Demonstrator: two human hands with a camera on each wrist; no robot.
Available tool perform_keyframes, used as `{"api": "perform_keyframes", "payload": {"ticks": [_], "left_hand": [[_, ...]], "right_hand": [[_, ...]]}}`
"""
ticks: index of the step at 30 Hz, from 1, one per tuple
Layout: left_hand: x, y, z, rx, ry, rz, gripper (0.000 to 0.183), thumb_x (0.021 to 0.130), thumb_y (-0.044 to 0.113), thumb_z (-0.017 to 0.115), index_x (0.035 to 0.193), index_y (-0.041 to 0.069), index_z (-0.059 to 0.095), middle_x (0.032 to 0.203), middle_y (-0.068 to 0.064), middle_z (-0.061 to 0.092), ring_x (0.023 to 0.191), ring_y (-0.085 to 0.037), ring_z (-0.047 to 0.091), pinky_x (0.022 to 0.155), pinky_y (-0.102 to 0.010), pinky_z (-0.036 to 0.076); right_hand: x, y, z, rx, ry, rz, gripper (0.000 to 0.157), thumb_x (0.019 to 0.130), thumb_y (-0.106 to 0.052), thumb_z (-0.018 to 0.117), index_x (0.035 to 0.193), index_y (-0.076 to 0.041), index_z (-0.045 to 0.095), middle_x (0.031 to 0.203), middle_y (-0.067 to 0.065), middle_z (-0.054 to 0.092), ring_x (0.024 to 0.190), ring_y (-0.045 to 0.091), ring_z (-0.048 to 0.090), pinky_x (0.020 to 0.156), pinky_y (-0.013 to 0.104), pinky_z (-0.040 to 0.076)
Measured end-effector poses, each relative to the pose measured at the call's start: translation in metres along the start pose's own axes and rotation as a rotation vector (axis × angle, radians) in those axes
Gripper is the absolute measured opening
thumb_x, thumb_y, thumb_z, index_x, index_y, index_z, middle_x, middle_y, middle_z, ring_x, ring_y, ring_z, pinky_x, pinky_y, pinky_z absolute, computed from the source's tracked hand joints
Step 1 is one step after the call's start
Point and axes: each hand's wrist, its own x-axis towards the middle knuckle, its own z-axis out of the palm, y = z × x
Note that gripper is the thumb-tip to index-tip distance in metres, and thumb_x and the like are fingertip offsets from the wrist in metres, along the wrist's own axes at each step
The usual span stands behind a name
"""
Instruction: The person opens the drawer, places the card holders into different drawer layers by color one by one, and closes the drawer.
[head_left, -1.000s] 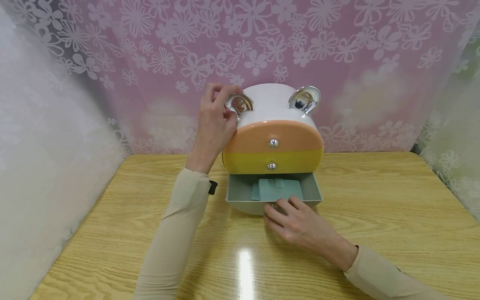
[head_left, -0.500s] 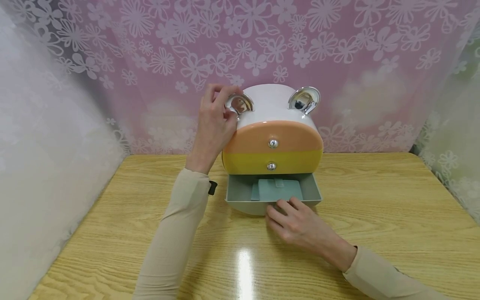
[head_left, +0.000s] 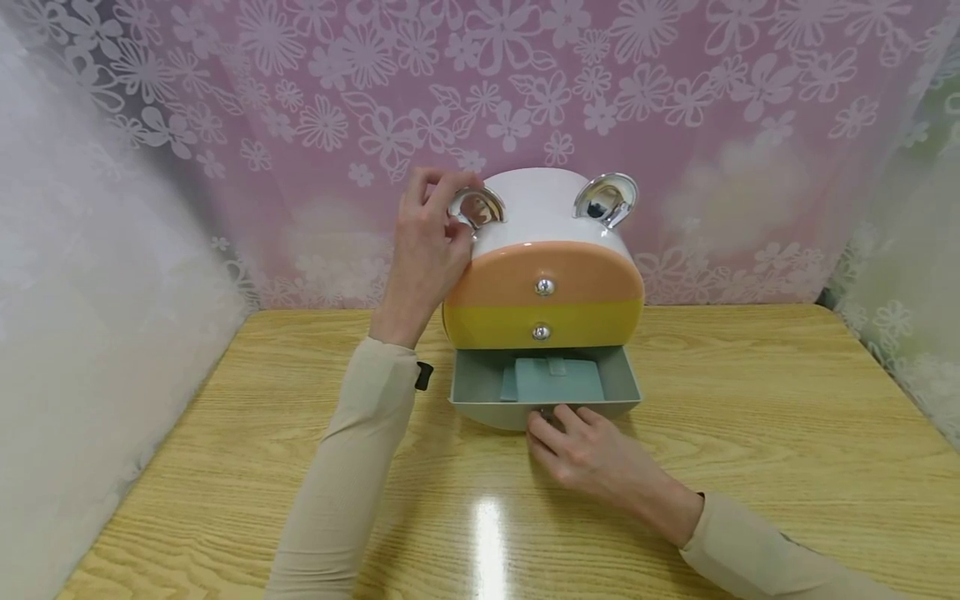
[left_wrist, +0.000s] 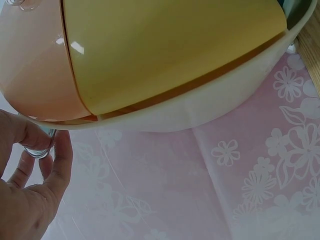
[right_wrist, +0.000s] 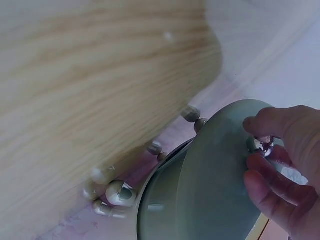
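Note:
A rounded desktop drawer box [head_left: 540, 196] with a white shell and two chrome ears stands at the back of the table. My left hand [head_left: 426, 242] grips its left ear [head_left: 486, 208], thumb and fingers on either side of it. The grey-green bottom drawer [head_left: 480, 415] is pulled out. In it lies a light teal wallet [head_left: 562, 383] with a small strap tab. My right hand [head_left: 592, 454] is at the drawer front, and the right wrist view shows thumb and fingers curled round its silver knob [right_wrist: 261, 145].
Above the pulled-out drawer, the orange drawer [head_left: 495, 275] and yellow drawer [head_left: 495, 325] are closed, each with a silver knob. The wooden table [head_left: 750, 400] runs back to a pink flowered curtain [head_left: 300, 167]. In the right wrist view, round silver feet [right_wrist: 120, 192] show under the box.
My right hand's fingers have dipped slightly from the drawer's rim down its front. The left hand and the drawer stay in place.

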Motion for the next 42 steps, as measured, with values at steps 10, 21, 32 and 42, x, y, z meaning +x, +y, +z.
{"api": "perform_keyframes", "payload": {"ticks": [10, 21, 32, 42], "left_hand": [[0.0003, -0.0008, 0.0008, 0.001, -0.001, -0.007, 0.040, 0.088, -0.006, 0.054, 0.120, 0.013, 0.067, 0.119, -0.012, 0.052, 0.101, -0.026, 0.050, 0.082, -0.030, 0.048], [0.0026, -0.0013, 0.0022, -0.008, 0.004, -0.002, 0.041, 0.088, -0.007, 0.053, 0.120, 0.013, 0.068, 0.119, -0.012, 0.052, 0.100, -0.025, 0.050, 0.079, -0.028, 0.047], [0.0021, -0.0010, 0.0003, -0.027, -0.008, 0.001, 0.043, 0.086, -0.009, 0.052, 0.120, 0.012, 0.068, 0.119, -0.013, 0.052, 0.098, -0.025, 0.050, 0.075, -0.028, 0.048], [0.0025, 0.0000, -0.0035, -0.040, -0.011, -0.019, 0.040, 0.090, -0.007, 0.050, 0.119, 0.011, 0.069, 0.115, -0.014, 0.052, 0.084, -0.022, 0.050, 0.073, -0.027, 0.046]], "right_hand": [[0.0037, -0.0021, 0.0019, 0.016, -0.015, 0.025, 0.051, 0.111, -0.002, 0.024, 0.084, -0.009, 0.067, 0.094, 0.005, 0.058, 0.070, 0.020, 0.051, 0.055, 0.027, 0.046], [0.0049, 0.0004, 0.0032, 0.031, -0.017, 0.051, 0.050, 0.111, -0.002, 0.024, 0.084, -0.009, 0.066, 0.091, 0.005, 0.057, 0.070, 0.021, 0.053, 0.055, 0.031, 0.047], [0.0053, 0.0006, 0.0053, 0.037, -0.031, 0.058, 0.053, 0.111, -0.003, 0.021, 0.082, -0.010, 0.065, 0.091, 0.004, 0.057, 0.073, 0.020, 0.053, 0.059, 0.031, 0.049], [0.0060, 0.0024, 0.0075, 0.056, -0.050, 0.070, 0.055, 0.111, -0.004, 0.018, 0.085, -0.010, 0.066, 0.091, 0.004, 0.056, 0.072, 0.020, 0.052, 0.057, 0.030, 0.045]]}}
